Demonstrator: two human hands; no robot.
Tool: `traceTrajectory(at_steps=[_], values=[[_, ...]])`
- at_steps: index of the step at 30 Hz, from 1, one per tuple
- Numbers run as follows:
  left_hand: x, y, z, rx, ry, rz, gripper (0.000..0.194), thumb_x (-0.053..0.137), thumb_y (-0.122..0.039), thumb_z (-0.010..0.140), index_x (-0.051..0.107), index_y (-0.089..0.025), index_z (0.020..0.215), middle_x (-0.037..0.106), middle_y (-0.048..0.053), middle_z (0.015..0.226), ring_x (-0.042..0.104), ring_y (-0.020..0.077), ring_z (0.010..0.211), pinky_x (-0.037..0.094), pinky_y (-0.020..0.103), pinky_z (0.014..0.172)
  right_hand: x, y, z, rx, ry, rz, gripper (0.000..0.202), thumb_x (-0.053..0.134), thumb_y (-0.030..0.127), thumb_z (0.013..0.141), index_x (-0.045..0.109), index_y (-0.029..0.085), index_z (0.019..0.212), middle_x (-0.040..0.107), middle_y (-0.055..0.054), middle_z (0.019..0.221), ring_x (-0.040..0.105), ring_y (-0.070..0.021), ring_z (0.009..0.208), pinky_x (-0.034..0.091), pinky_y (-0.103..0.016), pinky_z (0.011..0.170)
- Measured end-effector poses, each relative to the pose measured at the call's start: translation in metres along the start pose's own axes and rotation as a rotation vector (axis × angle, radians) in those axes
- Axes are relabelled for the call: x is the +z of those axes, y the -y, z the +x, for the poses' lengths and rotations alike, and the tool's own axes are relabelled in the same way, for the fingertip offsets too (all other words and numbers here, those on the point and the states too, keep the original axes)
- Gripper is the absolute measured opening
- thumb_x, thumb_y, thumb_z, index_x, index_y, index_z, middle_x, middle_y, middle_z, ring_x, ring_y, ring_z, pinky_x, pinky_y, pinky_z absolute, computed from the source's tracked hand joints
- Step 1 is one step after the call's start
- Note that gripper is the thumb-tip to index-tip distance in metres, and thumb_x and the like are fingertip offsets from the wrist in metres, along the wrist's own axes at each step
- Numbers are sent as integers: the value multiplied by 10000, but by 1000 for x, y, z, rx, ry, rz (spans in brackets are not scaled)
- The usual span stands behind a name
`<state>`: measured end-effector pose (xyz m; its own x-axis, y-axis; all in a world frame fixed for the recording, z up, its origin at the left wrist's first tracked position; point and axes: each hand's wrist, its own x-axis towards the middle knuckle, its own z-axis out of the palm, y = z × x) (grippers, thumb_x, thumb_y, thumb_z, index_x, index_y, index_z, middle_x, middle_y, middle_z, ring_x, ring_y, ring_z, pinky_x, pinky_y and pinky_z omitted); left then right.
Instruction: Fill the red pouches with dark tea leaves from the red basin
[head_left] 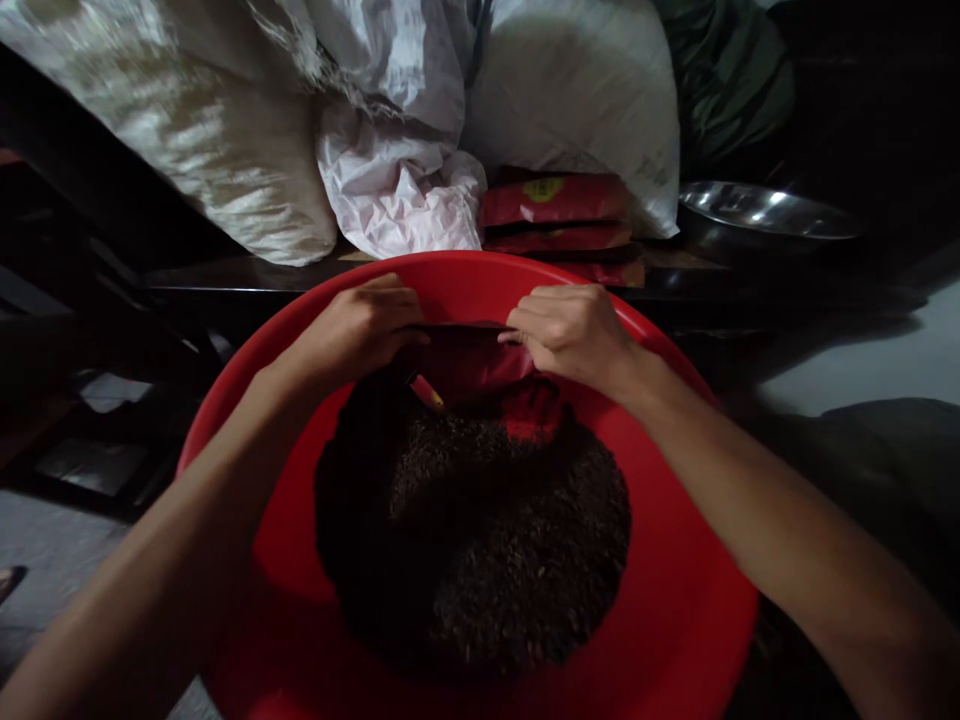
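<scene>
A red paper bag [472, 362] stands at the far side of a large red plastic basin [675, 600]. My left hand [371, 325] pinches the left end of the bag's top edge, and my right hand [566, 330] pinches the right end. Dark, thin grains [525, 560] fill the basin's bottom in a wide heap, partly in shadow. Poking up from the grain near the bag is a small red object with a yellowish tip [427, 392]; its kind is unclear. The inside of the bag is hidden from me.
Behind the basin, a dark table [232, 275] holds a pale woven sack [240, 150], a white crumpled sack [405, 190], another large white sack [577, 90] and stacked red packets [559, 200]. A shiny metal bowl [769, 210] sits at the right.
</scene>
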<state>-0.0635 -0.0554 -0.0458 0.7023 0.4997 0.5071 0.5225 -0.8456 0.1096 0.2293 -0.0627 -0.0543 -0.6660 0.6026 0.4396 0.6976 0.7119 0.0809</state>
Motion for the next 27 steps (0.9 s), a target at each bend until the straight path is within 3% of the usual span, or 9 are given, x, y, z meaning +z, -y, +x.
traceTrajectory(at_steps=[4, 8, 11, 15, 18, 20, 23, 25, 27], values=[[-4, -21, 6, -98, -91, 58, 250, 630, -388, 974, 766, -236, 829, 659, 66, 856, 664, 274, 908, 538, 466, 931, -22, 1, -4, 108, -114, -34, 345, 495, 406, 1071, 732, 241, 883, 728, -96, 929, 639, -300, 976, 450, -423, 824], [14, -15, 4, -164, -15, -37, 261, 560, -354, 1004, 774, -214, 948, 702, 81, 917, 680, 246, 897, 555, 404, 879, -19, 11, -2, 72, -113, 94, 338, 549, 510, 1062, 707, 262, 1227, 716, -108, 1258, 597, -337, 1184, 496, -454, 937], [25, -5, -2, -198, -11, -24, 296, 606, -405, 1010, 752, -191, 1153, 732, 107, 1039, 694, 250, 974, 566, 380, 908, -10, 15, 0, 44, -92, 155, 292, 562, 444, 1064, 702, 271, 1254, 714, -98, 1243, 610, -322, 1168, 513, -473, 964], [26, -3, -6, -212, -101, -116, 687, 836, -442, 868, 595, -249, 1481, 687, 113, 1364, 700, 273, 1137, 575, 415, 1022, -14, 12, -1, 111, -125, 168, 274, 697, 423, 982, 723, 274, 1211, 715, -90, 1172, 623, -335, 1143, 509, -504, 993], [26, -3, -5, -297, -183, -304, 820, 909, -428, 795, 562, -253, 1517, 724, 105, 1283, 720, 257, 1103, 598, 393, 1000, -17, 7, -2, 168, -94, 193, 332, 770, 420, 930, 713, 267, 1219, 716, -80, 1187, 645, -316, 1127, 511, -466, 987], [29, -1, -4, -367, -192, -456, 772, 929, -468, 762, 636, -219, 1431, 763, 102, 1169, 739, 246, 1057, 612, 368, 968, -14, 4, -2, 172, -42, 209, 287, 785, 421, 929, 729, 253, 1155, 730, -66, 1144, 663, -290, 1089, 509, -428, 968], [32, 0, -4, -436, -119, -615, 429, 894, -503, 787, 790, -185, 1056, 798, 91, 994, 757, 223, 916, 628, 332, 855, -11, 3, -1, 133, 64, 212, 260, 804, 452, 929, 749, 237, 1064, 741, -47, 1060, 674, -251, 999, 499, -379, 905], [33, -4, -3, -466, -118, -619, 304, 855, -476, 824, 792, -183, 877, 794, 77, 880, 739, 199, 803, 612, 309, 754, -11, 5, -1, 118, 103, 183, 293, 821, 473, 917, 762, 227, 1066, 734, -50, 1047, 667, -240, 944, 486, -364, 843], [32, -11, -1, -485, -203, -554, 258, 842, -437, 826, 781, -185, 825, 773, 56, 802, 703, 178, 725, 579, 296, 686, -11, 7, 0, 105, 106, 155, 282, 823, 457, 920, 773, 217, 1059, 727, -53, 1034, 657, -231, 906, 467, -358, 796]])
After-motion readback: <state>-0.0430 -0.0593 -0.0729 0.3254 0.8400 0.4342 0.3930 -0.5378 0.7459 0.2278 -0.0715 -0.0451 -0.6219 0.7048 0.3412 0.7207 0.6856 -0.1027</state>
